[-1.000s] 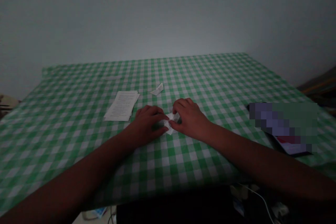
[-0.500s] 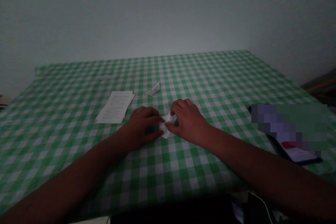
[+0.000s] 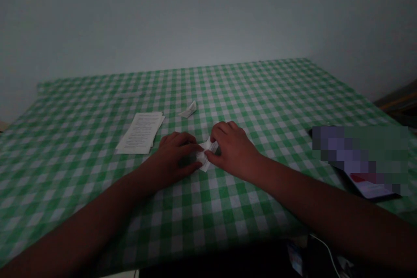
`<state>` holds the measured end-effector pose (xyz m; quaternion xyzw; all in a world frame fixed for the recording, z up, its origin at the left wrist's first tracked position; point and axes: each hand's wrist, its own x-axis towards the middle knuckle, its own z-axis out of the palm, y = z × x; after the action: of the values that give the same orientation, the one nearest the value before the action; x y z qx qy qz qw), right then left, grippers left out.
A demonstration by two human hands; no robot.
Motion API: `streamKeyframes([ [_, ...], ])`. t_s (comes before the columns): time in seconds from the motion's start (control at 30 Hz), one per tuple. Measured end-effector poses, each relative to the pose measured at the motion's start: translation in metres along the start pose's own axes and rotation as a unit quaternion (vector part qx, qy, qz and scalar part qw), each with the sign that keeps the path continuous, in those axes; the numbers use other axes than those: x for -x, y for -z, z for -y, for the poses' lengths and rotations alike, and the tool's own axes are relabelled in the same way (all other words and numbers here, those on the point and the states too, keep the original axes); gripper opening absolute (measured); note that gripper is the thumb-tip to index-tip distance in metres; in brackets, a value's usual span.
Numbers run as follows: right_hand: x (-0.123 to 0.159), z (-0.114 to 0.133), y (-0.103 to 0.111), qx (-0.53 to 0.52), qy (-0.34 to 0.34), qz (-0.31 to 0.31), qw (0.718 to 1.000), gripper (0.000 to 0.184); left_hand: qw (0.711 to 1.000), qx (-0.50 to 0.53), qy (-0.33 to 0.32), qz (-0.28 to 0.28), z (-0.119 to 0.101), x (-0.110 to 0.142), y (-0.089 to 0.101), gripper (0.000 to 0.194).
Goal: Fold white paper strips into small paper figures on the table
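1. The creased paper [image 3: 205,165] lies on the checked tablecloth [image 3: 208,208] between the two hands, with one corner poking out toward 6 o'clock.
2. At its 9 o'clock, the left hand [image 3: 176,155] rests thumb and forefinger on the paper, tips apart; I cannot tell whether they pinch or merely press.
3. At 3 o'clock, the right hand [image 3: 233,148] seems to be pinching a raised flap between thumb and curled forefinger.
4. It should handle as very light and limp — quick to bend, slide or tear — so fingertip holds beside the creases look safer than tugging the loose corner.
5. Around it: printed sheets [image 3: 138,134] near 10 o'clock, a folded scrap [image 3: 189,110] between 11 and 12, a phone or tablet [image 3: 374,188] past 3, well apart.
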<state>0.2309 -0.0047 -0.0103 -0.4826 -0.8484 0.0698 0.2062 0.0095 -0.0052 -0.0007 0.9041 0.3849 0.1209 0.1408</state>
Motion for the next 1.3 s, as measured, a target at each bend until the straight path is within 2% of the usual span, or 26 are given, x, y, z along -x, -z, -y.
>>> streamKeyframes([
  [0.27, -0.001, 0.003, -0.001, 0.011, 0.006, -0.003, 1.000, 0.020, 1.000, 0.000, 0.005, 0.004, 0.000, 0.000, 0.000, 0.029],
  [0.57, -0.011, -0.016, -0.003, 0.029, -0.055, -0.026, 0.998, 0.014, 1.000, -0.002, -0.001, -0.007, 0.002, 0.001, -0.003, 0.030],
  [0.97, 0.001, 0.003, -0.003, -0.024, 0.019, 0.000, 1.000, 0.020, 1.000, 0.009, 0.000, 0.002, 0.000, 0.001, -0.002, 0.031],
  [1.3, -0.012, -0.019, -0.006, 0.017, -0.046, -0.029, 0.998, 0.014, 0.999, 0.029, -0.016, 0.006, 0.006, 0.003, -0.004, 0.035],
])
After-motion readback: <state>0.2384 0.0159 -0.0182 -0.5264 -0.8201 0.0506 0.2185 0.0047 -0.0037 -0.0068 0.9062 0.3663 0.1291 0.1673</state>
